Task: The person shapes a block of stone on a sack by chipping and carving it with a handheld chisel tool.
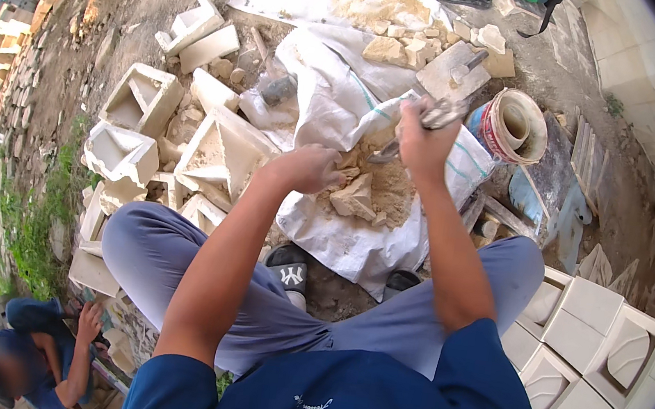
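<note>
Sitting low over a white sack point(356, 241) spread on the ground, probably so the chips and dust point(384, 183) land on it rather than the dirt. Carved stone blocks point(143, 97) sit stacked to the left, within reach. Left hand point(307, 167) is curled in a fist, pinning a pale stone chunk point(355, 198) on the sack so it can't slide. Right hand point(423, 138) is wrapped tight around a metal tool point(438, 118), raised just above the chunk, tip angled down.
</note>
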`<state>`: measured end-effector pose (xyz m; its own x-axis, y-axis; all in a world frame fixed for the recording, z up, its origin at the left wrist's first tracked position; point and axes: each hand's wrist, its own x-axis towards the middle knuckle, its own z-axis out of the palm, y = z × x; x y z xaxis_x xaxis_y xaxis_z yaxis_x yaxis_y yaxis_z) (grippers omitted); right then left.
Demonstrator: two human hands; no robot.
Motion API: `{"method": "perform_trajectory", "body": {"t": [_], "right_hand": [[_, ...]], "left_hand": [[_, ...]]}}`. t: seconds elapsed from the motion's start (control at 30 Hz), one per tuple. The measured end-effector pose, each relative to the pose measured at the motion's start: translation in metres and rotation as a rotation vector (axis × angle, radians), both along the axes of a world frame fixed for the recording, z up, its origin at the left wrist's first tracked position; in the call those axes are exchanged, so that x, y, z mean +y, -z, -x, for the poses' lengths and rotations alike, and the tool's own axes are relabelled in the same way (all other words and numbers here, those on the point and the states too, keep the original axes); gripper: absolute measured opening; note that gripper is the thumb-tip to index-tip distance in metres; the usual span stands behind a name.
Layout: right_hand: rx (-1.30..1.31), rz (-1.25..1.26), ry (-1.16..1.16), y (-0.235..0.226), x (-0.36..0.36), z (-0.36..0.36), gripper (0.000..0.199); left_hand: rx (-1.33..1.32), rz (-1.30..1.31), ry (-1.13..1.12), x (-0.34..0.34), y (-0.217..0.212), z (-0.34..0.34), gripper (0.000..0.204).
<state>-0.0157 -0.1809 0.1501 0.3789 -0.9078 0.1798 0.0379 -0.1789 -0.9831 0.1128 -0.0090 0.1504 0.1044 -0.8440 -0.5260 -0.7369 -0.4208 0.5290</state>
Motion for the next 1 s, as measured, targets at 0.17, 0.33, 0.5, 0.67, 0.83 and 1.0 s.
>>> {"method": "perform_trajectory", "body": {"t": [0.17,0.33,0.5,0.67,0.83,1.0], "right_hand": [[-0.081,0.017,-0.137,0.008,0.005,0.009,0.021],[0.505,0.157,-0.417,-0.025,-0.026,0.013,0.031],[0.46,0.292,-0.35,-0.037,-0.04,0.037,0.051],[0.565,0.499,-0.443,-0.041,-0.037,0.05,0.05],[0.437,0.4,-0.572,-0.052,-0.028,0.07,0.05],[0.405,0.211,-0.544,-0.042,-0.024,0.089,0.051]], "left_hand": [[-0.009,0.078,-0.018,-0.01,0.009,0.004,0.053],[0.019,0.151,-0.043,-0.013,0.018,0.007,0.054],[0.062,0.48,-0.159,-0.049,-0.009,0.028,0.063],[0.167,0.697,-0.283,-0.071,-0.013,0.046,0.061],[0.247,0.726,-0.378,-0.077,-0.019,0.053,0.041],[0.376,0.758,-0.406,-0.08,-0.026,0.059,0.032]]}}
